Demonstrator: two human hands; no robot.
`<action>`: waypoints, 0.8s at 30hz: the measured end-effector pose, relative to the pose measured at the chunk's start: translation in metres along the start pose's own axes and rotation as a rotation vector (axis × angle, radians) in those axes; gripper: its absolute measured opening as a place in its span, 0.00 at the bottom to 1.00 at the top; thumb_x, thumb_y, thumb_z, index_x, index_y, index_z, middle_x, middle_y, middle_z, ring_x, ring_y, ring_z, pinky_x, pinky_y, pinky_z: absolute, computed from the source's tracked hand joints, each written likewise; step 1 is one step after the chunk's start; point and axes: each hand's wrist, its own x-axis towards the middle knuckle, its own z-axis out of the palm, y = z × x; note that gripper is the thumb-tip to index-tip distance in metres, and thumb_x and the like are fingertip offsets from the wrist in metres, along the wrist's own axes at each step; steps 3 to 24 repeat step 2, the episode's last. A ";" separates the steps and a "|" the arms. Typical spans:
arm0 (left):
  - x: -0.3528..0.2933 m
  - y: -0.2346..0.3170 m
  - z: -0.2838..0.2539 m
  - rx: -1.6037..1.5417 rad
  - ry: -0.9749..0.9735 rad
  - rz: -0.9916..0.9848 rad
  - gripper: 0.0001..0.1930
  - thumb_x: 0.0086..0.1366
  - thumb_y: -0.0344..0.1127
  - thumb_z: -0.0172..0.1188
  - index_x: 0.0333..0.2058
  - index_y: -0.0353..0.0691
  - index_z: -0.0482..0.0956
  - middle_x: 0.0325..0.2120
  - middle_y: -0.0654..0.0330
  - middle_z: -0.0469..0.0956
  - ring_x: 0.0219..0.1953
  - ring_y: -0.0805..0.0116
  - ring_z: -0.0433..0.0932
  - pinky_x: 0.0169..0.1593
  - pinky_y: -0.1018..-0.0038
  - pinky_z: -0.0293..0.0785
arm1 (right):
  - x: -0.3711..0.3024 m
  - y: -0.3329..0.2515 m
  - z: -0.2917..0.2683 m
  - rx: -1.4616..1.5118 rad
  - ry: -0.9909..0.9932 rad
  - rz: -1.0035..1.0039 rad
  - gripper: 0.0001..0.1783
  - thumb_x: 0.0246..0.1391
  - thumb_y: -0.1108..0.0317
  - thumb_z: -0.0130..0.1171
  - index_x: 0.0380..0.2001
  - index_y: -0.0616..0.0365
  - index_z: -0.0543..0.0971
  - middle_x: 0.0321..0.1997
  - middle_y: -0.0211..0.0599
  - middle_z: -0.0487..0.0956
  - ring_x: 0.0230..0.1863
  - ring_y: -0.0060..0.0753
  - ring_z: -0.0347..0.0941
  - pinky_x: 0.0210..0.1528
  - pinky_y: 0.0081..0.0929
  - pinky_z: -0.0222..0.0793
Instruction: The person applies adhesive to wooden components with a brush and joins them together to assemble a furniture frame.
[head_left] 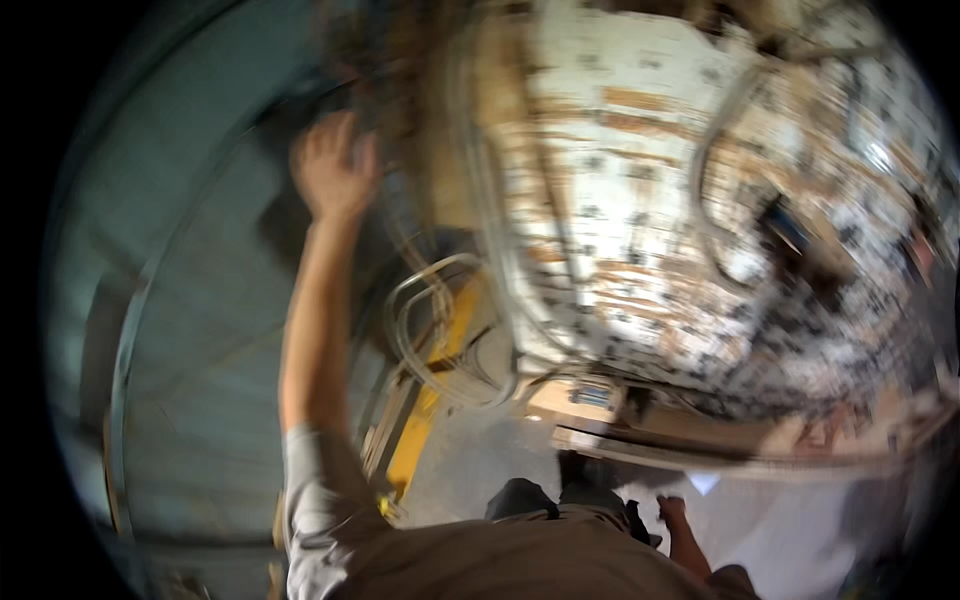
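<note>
My left arm reaches far forward on the left. At its end, my left hand (335,165) is blurred, with its thumb apart from the fingers, and I see nothing held in it. It is over or against a large grey-green panel (215,330), close to a dark patch I cannot name; whether it touches is unclear. Low on the right, my right hand (673,508) is beside my body with the fingers curled. Anything inside it is hidden. A narrow dark shape shows just left of that hand.
A worn white surface (650,210) with brown streaks and dark spots fills the right. A grey hose (703,185) curves over it near a dark blurred tool (785,225). Looped cables (400,320) hang at its left side, above a yellow bar (410,445) near the floor (465,450).
</note>
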 end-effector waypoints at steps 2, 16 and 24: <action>0.028 0.052 0.047 0.069 0.040 0.111 0.20 0.59 0.45 0.56 0.49 0.46 0.77 0.46 0.58 0.77 0.47 0.57 0.74 0.47 0.62 0.73 | -0.023 -0.067 0.001 -0.148 0.046 -0.179 0.32 0.53 0.39 0.48 0.17 0.58 0.81 0.17 0.41 0.78 0.23 0.40 0.78 0.37 0.39 0.74; 0.028 0.052 0.047 0.069 0.040 0.111 0.20 0.59 0.45 0.56 0.49 0.46 0.77 0.46 0.58 0.77 0.47 0.57 0.74 0.47 0.62 0.73 | -0.023 -0.067 0.001 -0.148 0.046 -0.179 0.32 0.53 0.39 0.48 0.17 0.58 0.81 0.17 0.41 0.78 0.23 0.40 0.78 0.37 0.39 0.74; 0.028 0.052 0.047 0.069 0.040 0.111 0.20 0.59 0.45 0.56 0.49 0.46 0.77 0.46 0.58 0.77 0.47 0.57 0.74 0.47 0.62 0.73 | -0.023 -0.067 0.001 -0.148 0.046 -0.179 0.32 0.53 0.39 0.48 0.17 0.58 0.81 0.17 0.41 0.78 0.23 0.40 0.78 0.37 0.39 0.74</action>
